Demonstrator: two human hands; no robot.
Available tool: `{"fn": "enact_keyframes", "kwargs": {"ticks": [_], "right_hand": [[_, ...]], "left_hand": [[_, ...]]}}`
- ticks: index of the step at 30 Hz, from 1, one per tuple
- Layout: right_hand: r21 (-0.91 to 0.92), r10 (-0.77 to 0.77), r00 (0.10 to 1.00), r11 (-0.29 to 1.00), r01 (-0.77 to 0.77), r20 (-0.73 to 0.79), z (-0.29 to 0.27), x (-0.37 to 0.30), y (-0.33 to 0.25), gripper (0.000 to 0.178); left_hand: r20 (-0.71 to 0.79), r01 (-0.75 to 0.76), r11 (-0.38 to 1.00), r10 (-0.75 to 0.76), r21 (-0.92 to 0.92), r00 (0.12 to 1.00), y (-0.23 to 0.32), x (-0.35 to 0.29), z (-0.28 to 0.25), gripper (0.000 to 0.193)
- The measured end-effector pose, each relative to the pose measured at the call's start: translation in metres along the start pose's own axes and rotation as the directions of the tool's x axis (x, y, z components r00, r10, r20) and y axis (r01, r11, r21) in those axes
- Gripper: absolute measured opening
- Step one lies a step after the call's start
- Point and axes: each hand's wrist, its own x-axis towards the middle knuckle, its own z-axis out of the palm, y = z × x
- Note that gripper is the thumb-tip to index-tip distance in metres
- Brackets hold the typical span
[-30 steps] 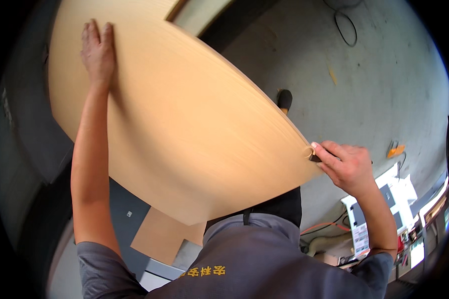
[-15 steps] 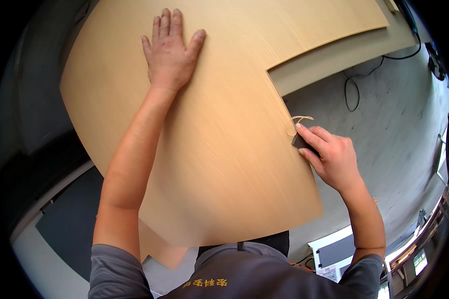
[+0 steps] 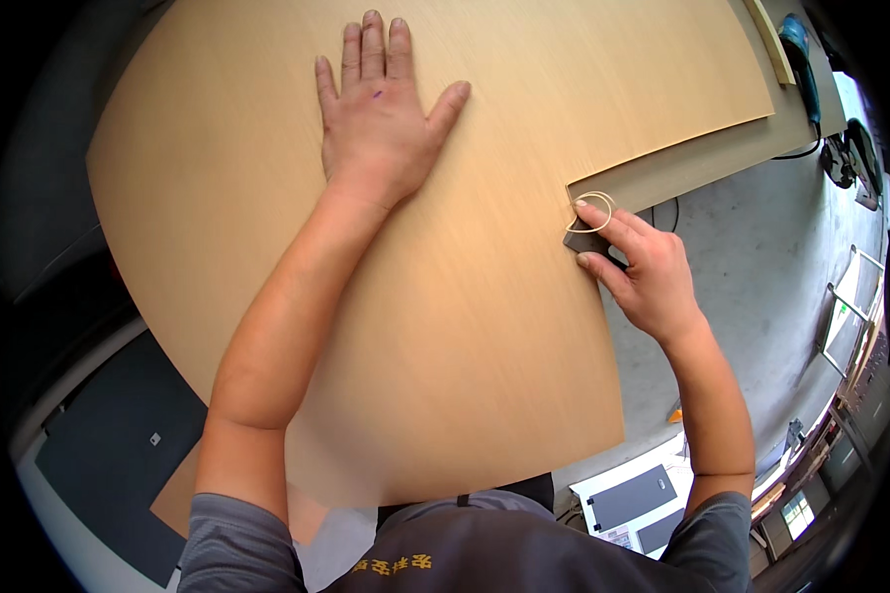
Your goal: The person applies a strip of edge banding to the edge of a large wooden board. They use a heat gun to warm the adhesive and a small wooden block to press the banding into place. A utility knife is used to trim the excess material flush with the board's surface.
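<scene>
Tool: a teal power tool (image 3: pixel 799 51) is laid at upper right.
Cable: a black cable (image 3: pixel 663 213) is looped on grey floor (image 3: pixel 761 267).

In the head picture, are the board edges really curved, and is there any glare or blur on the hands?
Head view: the fisheye lens bends the wooden board toward the dark rim; light is soft and even, no glare; left hand and right hand are sharp; the small dark block at the notch is readable.

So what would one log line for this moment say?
left hand: flat on wood veneer sheet | right hand: pinching small dark block at sheet's inner corner | thin curled shaving at fingertip
</scene>
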Motion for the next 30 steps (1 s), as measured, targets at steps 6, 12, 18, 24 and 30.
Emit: {"fn": "enact_keyframes", "kwargs": {"ticks": [6, 12, 18, 24, 30], "right_hand": [[-0.049, -0.014, 0.998, 0.999, 0.011, -0.063, 0.008, -0.011, -0.001, 0.05], [0.0, 0.078, 0.997, 0.997, -0.078, -0.024, 0.006, -0.004, -0.001, 0.051], [0.055, 0.099, 0.994, 0.994, -0.096, -0.054, 0.011, -0.002, 0.0, 0.049], [0.036, 0.187, 0.981, 0.982, -0.186, -0.043, 0.01, 0.004, -0.011, 0.049], [0.05, 0.185, 0.976, 0.982, -0.18, -0.111, 0.014, 0.01, -0.013, 0.046]], "left_hand": [[0.121, -0.052, 0.994, 0.064, -0.099, 0.991, 0.053, 0.085, -0.006, 0.072], [0.072, 0.032, 0.952, -0.011, -0.304, 0.997, 0.056, 0.093, 0.003, 0.068], [0.029, 0.042, 0.938, -0.034, -0.344, 0.999, 0.055, 0.094, 0.014, 0.067], [0.015, 0.053, 0.93, -0.051, -0.363, 0.999, 0.054, 0.096, 0.016, 0.067], [-0.003, 0.043, 0.928, -0.047, -0.369, 0.999, 0.053, 0.099, 0.019, 0.067]]}}
